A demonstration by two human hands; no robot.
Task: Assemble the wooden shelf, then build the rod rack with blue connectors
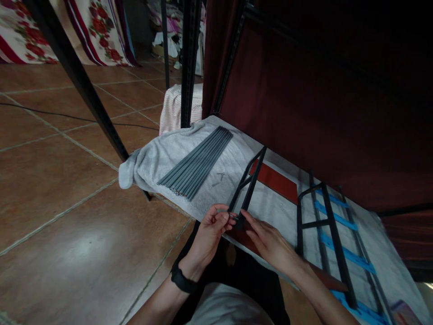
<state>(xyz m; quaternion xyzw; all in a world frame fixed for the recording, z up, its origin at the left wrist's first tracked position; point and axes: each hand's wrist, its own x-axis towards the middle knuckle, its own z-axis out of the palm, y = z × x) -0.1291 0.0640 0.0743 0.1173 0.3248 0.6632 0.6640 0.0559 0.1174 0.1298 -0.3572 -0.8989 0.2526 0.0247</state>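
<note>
My left hand [212, 228] pinches a small metal bolt [233, 217] between thumb and fingertips, at the near end of a black metal frame [251, 189]. My right hand [267, 239] touches that same end with its index finger; its fingers are stretched out and the thumb is apart. The frame has two long bars joined by a crossbar, and stands on the grey cloth. Behind it lies a red-brown board [275, 180]. A few loose screws [220, 174] rest on the cloth to the left of the frame.
Several grey rods [199, 162] lie side by side on the cloth-covered table [149, 155]. On the right are a second black frame [333, 225] and blue slats [348, 253] across dark bars. Black uprights [189, 63] and a dark red curtain [304, 113] stand behind.
</note>
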